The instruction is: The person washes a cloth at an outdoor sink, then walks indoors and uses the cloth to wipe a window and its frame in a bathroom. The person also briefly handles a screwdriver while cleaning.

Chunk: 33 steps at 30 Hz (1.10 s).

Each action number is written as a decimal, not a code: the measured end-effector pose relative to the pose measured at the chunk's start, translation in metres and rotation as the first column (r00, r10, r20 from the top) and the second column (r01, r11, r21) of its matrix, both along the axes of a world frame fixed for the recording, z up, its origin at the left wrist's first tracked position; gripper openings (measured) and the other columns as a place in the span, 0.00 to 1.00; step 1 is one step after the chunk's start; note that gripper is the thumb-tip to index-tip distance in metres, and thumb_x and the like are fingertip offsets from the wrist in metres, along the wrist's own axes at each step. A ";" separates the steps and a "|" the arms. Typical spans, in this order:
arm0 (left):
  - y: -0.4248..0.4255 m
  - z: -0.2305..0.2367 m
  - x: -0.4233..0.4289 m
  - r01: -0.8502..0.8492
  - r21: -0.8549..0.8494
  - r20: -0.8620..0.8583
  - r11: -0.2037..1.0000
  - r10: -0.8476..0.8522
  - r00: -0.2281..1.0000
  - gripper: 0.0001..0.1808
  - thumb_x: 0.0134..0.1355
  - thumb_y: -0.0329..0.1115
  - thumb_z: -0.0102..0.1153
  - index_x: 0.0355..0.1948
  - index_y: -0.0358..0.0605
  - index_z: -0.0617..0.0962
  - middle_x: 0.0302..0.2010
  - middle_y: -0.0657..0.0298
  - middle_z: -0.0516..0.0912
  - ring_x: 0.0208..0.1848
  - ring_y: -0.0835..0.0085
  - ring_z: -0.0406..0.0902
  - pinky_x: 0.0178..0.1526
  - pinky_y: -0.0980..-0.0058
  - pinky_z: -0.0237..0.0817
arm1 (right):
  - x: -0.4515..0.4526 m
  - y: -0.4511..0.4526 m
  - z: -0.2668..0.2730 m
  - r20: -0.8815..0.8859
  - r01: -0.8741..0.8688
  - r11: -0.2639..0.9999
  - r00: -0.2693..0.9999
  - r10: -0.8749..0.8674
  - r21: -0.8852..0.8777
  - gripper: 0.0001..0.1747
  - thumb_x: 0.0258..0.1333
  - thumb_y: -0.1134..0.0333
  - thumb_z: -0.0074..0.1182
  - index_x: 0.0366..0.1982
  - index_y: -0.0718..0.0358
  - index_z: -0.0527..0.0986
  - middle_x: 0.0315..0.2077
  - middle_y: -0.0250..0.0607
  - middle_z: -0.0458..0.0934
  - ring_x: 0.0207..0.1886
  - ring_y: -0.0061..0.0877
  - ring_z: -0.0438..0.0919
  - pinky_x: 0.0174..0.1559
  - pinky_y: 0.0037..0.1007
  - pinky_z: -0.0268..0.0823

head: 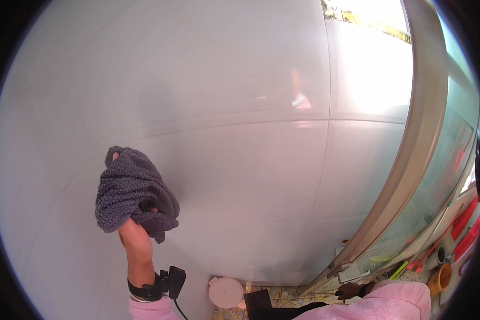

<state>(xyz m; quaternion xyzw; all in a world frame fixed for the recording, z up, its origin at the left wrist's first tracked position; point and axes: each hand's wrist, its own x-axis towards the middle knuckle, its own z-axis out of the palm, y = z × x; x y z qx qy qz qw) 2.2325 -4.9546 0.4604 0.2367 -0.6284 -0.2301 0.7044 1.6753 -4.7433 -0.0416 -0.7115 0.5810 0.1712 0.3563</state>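
Note:
A dark grey terry cloth (138, 190) is bunched around my left hand (138, 240), which grips it against or close to the pale tiled wall (224, 168); most of the fingers are hidden in its folds. A black strap with a small device sits on that wrist. Low at the right, my right hand (349, 291) is curled around a small dark object (339, 294), whose kind I cannot tell, beside the foot of the metal-framed glass panel (428, 100).
A round pale lidded bin (225, 292) stands on the pebble-patterned floor (282, 294) in the corner. Beyond the glass at the right are an orange-brown pot (440, 279), a red-headed broom (416, 266) and red items (468, 236). A window opening lies at the top right.

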 end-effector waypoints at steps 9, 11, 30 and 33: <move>-0.091 0.050 -0.151 -0.341 -0.744 0.416 0.574 0.799 0.435 0.36 0.68 0.53 0.36 0.71 0.46 0.66 0.74 0.49 0.59 0.74 0.41 0.48 0.66 0.45 0.37 | 0.072 0.021 0.170 0.107 0.103 0.965 0.991 -0.079 -0.241 0.21 0.56 0.54 0.57 0.48 0.56 0.74 0.46 0.49 0.78 0.46 0.46 0.80 0.44 0.46 0.74; -0.093 0.044 -0.164 -0.334 -0.722 0.449 0.606 0.778 0.439 0.35 0.65 0.53 0.41 0.69 0.46 0.69 0.72 0.50 0.62 0.73 0.36 0.48 0.64 0.42 0.36 | 0.104 0.018 0.214 0.126 0.093 0.952 0.990 -0.058 -0.292 0.19 0.57 0.57 0.56 0.49 0.56 0.74 0.48 0.50 0.75 0.45 0.46 0.80 0.42 0.45 0.75; -0.082 0.036 -0.198 0.110 -0.864 0.478 0.492 0.729 0.490 0.30 0.53 0.41 0.59 0.61 0.75 0.78 0.52 0.79 0.77 0.64 0.67 0.68 0.46 0.61 0.44 | 0.166 -0.044 0.284 -0.172 0.340 0.581 0.739 -0.652 -0.740 0.19 0.50 0.67 0.56 0.46 0.64 0.74 0.39 0.52 0.80 0.38 0.45 0.83 0.24 0.40 0.74; -0.079 0.038 -0.200 0.087 -0.866 0.464 0.492 0.729 0.503 0.32 0.54 0.41 0.59 0.63 0.75 0.76 0.54 0.79 0.77 0.65 0.66 0.67 0.46 0.61 0.45 | 0.168 -0.035 0.277 0.083 0.473 0.384 0.709 -0.700 -0.793 0.25 0.53 0.68 0.54 0.53 0.63 0.65 0.38 0.48 0.80 0.37 0.42 0.83 0.26 0.39 0.73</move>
